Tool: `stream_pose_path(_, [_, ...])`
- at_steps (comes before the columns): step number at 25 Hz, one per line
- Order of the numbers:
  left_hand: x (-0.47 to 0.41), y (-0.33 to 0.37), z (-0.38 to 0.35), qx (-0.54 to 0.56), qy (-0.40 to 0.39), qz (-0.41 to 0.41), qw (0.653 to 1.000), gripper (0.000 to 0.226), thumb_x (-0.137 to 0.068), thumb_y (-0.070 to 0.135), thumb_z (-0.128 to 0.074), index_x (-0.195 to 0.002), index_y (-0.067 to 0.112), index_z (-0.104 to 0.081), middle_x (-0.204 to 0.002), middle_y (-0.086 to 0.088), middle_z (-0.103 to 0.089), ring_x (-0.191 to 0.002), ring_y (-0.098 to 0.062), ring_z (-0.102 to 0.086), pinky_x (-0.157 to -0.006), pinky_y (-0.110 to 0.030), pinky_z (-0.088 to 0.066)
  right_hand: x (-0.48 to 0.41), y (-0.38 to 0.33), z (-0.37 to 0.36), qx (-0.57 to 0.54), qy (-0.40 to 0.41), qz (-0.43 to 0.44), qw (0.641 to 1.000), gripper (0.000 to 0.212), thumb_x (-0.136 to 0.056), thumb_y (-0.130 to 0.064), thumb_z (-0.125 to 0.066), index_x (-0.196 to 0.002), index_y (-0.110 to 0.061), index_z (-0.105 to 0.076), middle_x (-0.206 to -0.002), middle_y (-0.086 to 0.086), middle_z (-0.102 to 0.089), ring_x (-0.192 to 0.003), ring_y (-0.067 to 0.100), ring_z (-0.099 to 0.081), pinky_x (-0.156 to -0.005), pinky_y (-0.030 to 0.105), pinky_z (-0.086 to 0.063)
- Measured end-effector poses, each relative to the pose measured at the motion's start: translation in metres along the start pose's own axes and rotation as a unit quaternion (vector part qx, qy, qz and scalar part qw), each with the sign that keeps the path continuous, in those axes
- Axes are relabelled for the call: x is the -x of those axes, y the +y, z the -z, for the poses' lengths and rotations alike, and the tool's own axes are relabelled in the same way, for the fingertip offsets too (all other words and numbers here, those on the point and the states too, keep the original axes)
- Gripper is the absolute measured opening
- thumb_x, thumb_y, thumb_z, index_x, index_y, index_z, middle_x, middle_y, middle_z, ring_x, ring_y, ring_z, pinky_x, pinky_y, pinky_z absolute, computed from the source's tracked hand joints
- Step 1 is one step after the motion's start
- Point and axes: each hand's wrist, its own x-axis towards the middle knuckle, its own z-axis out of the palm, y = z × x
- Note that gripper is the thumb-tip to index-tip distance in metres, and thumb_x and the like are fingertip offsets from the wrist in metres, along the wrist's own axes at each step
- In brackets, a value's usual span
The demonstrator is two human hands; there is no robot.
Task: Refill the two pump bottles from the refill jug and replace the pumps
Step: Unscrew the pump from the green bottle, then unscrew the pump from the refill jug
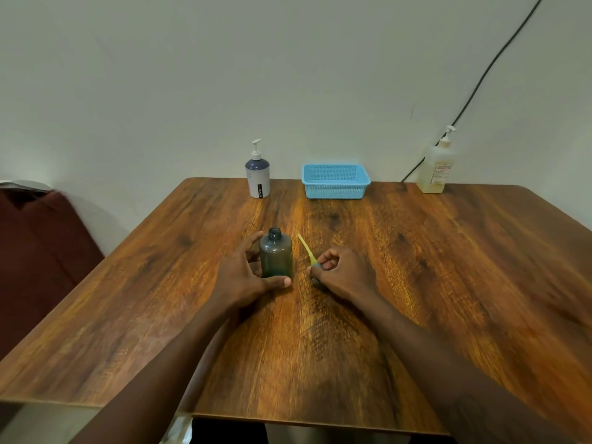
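A dark grey translucent bottle (276,256) stands upright mid-table with its neck open and no pump on it. My left hand (245,277) wraps around it from the left, thumb across the front of its base, fingers behind. Just to its right, my right hand (341,272) is closed on the removed pump (312,259), low over the table. The pump's yellow dip tube (304,244) sticks out toward the back left, and its head is hidden in my fingers. A white-and-blue pump bottle (258,176) stands at the back with its pump on. A clear bottle of yellowish liquid (436,166), pump fitted, stands back right.
A light blue mesh basket (334,182) sits at the table's back edge between the two far bottles. A black cable (480,81) runs down the wall behind the clear bottle. A dark red seat (41,251) is off the table's left edge.
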Motion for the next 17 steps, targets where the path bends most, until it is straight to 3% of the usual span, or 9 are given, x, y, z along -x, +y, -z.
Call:
stream_pose_path(4, [-0.006,0.01,0.009,0.021,0.019,-0.002,1.0,0.124,-0.052,0.073,-0.087,-0.154,0.031,-0.031,-0.153,-0.001,-0.048,-0.133,-0.019,-0.053,-0.105,-0.044,-0.05,-0.003,0.001,0.007,-0.032,-0.009,-0.001,0.999,0.044,-0.069,-0.069,-0.078,-0.088,-0.03,-0.072,-0.077,-0.016,-0.069,-0.073,-0.001,-0.065,-0.067,0.03,-0.058])
stream_pose_path(10, [-0.039,0.053,0.018,-0.002,0.038,-0.063,0.997,0.107,-0.066,0.062,-0.086,-0.154,0.032,-0.034,-0.156,-0.002,-0.045,-0.135,-0.018,-0.048,-0.099,-0.028,-0.042,-0.022,-0.009,0.031,-0.086,0.027,0.025,0.996,0.036,-0.076,-0.061,-0.078,-0.092,-0.029,-0.073,-0.083,-0.017,-0.07,-0.078,-0.001,-0.066,-0.075,0.034,-0.061])
stream_pose_path(15, [-0.069,0.09,0.008,-0.053,0.016,-0.101,0.993,0.102,-0.068,0.067,-0.082,-0.153,0.033,-0.036,-0.153,0.0,-0.049,-0.136,-0.019,-0.05,-0.101,-0.029,-0.042,-0.042,-0.01,0.057,-0.114,0.069,0.046,0.99,0.043,-0.075,-0.062,-0.079,-0.101,-0.028,-0.073,-0.092,-0.017,-0.07,-0.084,-0.001,-0.065,-0.075,0.028,-0.06])
stream_pose_path(17, [-0.081,0.108,-0.001,-0.073,0.011,-0.119,0.99,0.097,-0.072,0.06,-0.082,-0.153,0.029,-0.038,-0.152,0.0,-0.05,-0.136,-0.018,-0.05,-0.104,-0.028,-0.041,-0.051,-0.004,0.068,-0.12,0.094,0.04,0.988,0.046,-0.076,-0.064,-0.078,-0.104,-0.029,-0.072,-0.097,-0.017,-0.07,-0.087,0.0,-0.065,-0.073,0.025,-0.059])
